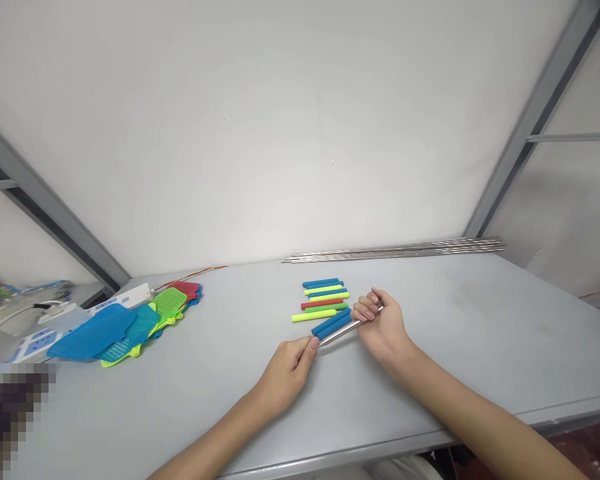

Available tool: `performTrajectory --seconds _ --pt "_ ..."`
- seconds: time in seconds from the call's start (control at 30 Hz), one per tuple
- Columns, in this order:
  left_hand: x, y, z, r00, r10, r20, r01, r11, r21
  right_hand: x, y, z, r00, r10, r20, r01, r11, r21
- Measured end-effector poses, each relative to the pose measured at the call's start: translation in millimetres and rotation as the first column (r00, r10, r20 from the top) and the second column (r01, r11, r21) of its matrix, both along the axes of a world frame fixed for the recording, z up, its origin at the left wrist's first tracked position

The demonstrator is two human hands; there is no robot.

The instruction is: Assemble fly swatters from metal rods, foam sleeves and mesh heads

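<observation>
A short silver metal rod (pixel 341 332) slants between my two hands above the table. My left hand (pixel 289 370) pinches its lower left end between thumb and fingers. Around the upper right end are the curled fingers of my right hand (pixel 380 323), palm turned up. Just behind the rod lie two blue handle-like tubes (pixel 331 323), partly hidden by my right hand. Beyond them several more tubes lie roughly parallel, among them a red tube (pixel 323 305), a green tube (pixel 326 308) and a yellow tube (pixel 314 316).
A bundle of long thin metal rods (pixel 395 253) lies along the wall. At left, blue, green, yellow and red fly swatter heads (pixel 167 303) overlap beside white power strips (pixel 43 341). The grey table (pixel 220 400) ends at a front edge near my forearms.
</observation>
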State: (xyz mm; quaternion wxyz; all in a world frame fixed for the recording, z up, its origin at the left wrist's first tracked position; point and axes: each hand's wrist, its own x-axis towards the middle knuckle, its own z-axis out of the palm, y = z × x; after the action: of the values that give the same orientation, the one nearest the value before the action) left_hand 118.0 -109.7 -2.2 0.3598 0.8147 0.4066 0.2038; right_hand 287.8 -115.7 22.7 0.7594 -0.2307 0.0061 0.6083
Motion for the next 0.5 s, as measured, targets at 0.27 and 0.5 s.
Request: performTrajectory --seconds 0.27,0.5 --pt "-0.8 0.6 7.0 0.998 -0.016 -0.056 0.023 0.993 0.113 5.4 4.7 -3.1 0.996 0.036 -0.081 -0.042 0.997 -0.067" --pt "-0.9 0.4 10.0 0.995 -0.026 -0.100 0.044 0.983 0.177 11.2 9.1 -5.4 0.989 0.072 -0.129 -0.088 0.988 -0.124"
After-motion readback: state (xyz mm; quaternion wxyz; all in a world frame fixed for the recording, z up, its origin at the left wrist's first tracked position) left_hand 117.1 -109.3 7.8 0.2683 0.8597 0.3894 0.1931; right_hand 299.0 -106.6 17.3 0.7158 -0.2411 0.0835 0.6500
